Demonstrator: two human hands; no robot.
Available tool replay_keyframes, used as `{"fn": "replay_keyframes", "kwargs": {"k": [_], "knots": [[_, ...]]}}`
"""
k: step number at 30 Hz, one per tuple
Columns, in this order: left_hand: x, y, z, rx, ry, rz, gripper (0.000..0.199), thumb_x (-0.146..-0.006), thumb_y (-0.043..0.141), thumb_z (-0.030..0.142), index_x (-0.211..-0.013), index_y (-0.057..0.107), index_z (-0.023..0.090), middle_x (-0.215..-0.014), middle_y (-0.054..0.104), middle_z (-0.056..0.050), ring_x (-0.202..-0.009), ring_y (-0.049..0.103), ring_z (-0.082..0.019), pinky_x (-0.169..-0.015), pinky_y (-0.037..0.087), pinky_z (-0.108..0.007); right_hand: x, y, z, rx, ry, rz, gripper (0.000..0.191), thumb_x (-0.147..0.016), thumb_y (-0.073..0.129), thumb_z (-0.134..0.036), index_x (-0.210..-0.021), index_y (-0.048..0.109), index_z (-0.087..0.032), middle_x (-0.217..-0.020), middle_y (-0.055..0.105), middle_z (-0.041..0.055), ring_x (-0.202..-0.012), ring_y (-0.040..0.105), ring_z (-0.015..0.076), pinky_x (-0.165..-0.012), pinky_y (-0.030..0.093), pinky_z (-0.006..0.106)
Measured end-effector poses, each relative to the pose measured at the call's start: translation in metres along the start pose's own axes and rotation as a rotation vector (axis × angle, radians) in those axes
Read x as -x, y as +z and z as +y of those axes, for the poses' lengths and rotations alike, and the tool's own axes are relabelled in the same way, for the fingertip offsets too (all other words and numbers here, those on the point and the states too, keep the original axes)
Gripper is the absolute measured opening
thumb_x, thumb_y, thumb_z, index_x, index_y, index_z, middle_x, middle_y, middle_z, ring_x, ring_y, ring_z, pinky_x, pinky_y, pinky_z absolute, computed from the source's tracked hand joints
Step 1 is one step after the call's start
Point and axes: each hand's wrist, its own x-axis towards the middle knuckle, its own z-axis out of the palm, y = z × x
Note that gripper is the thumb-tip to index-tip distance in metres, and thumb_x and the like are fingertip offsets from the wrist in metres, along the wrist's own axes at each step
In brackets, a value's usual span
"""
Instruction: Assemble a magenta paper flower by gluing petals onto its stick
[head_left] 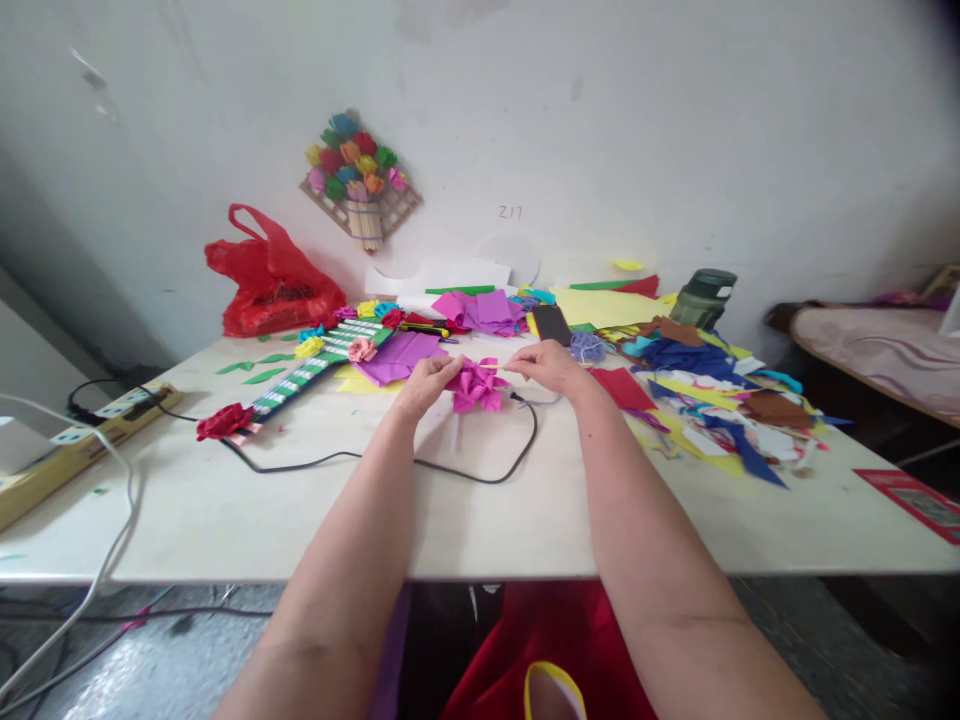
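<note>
A magenta paper flower (478, 386) is between my two hands, above the middle of the white table. My left hand (433, 382) pinches its left side, with the fingers closed on the paper. My right hand (546, 366) is closed in a pinch just right of the flower, on the end of a thin pale stick (491, 367) that reaches toward the petals. Purple paper sheets (401, 357) lie behind my left hand. Behind my right hand lies a dark phone (552, 325).
A green and white striped craft piece (307, 372) with paper flowers lies at left, near a red plastic bag (274, 280). Coloured paper scraps (697, 375) and a green bottle (703, 298) occupy the right. A black cable (300, 467) crosses the white table (225, 530).
</note>
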Motion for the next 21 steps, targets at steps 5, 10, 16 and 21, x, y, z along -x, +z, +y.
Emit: {"fn": "replay_keyframes", "kwargs": {"k": [5, 10, 16, 21], "knots": [[0.0009, 0.0008, 0.0017, 0.005, -0.014, 0.001, 0.051, -0.069, 0.065, 0.064, -0.067, 0.062, 0.013, -0.06, 0.058, -0.002, -0.059, 0.051, -0.012, -0.061, 0.042, -0.026, 0.0011, -0.0005, -0.0015, -0.02, 0.002, -0.02, 0.037, -0.077, 0.055, -0.048, -0.06, 0.062, -0.016, -0.054, 0.048, -0.0016, -0.055, 0.041, 0.0104, -0.055, 0.027, 0.025], [0.0011, 0.0007, 0.0014, 0.012, -0.014, -0.009, 0.051, -0.07, 0.064, 0.063, -0.07, 0.064, 0.012, -0.061, 0.058, -0.002, -0.06, 0.053, -0.013, -0.065, 0.044, -0.027, 0.0016, -0.0017, -0.0035, -0.013, -0.009, -0.026, 0.038, -0.076, 0.054, -0.049, -0.057, 0.058, -0.017, -0.053, 0.043, -0.0024, -0.056, 0.038, 0.0106, -0.054, 0.025, 0.025], [0.0009, 0.0, 0.0005, 0.028, -0.017, -0.013, 0.052, -0.07, 0.065, 0.063, -0.074, 0.067, 0.011, -0.064, 0.061, -0.003, -0.062, 0.055, -0.014, -0.066, 0.045, -0.028, 0.0015, -0.0016, -0.0025, -0.004, -0.009, -0.036, 0.038, -0.076, 0.054, -0.049, -0.057, 0.06, -0.017, -0.052, 0.042, -0.0024, -0.056, 0.038, 0.0107, -0.054, 0.024, 0.026], [-0.0001, -0.0002, -0.001, 0.028, -0.004, -0.011, 0.054, -0.07, 0.064, 0.063, -0.077, 0.069, 0.01, -0.065, 0.062, -0.004, -0.062, 0.056, -0.014, -0.064, 0.045, -0.027, 0.0005, -0.0005, 0.0003, -0.011, -0.018, -0.04, 0.038, -0.077, 0.055, -0.048, -0.06, 0.064, -0.016, -0.052, 0.045, -0.0021, -0.057, 0.039, 0.0107, -0.054, 0.026, 0.025]]}}
